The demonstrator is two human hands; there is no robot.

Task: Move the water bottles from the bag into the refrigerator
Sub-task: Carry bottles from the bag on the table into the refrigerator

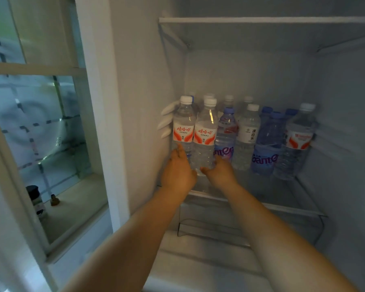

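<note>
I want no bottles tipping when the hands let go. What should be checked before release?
1. Left hand on the left red-label bottle: ok.
2. Right hand at the base of the second red-label bottle: ok.
3. Both bottles upright: ok.
4. Bases flat on the shelf: cannot tell, hands hide them.
5. Neighbouring blue bottle undisturbed, upright: ok.

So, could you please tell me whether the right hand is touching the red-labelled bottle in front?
Touching. The head view shows the right hand wrapped round the base of the front red-labelled bottle, with no gap visible.
</note>
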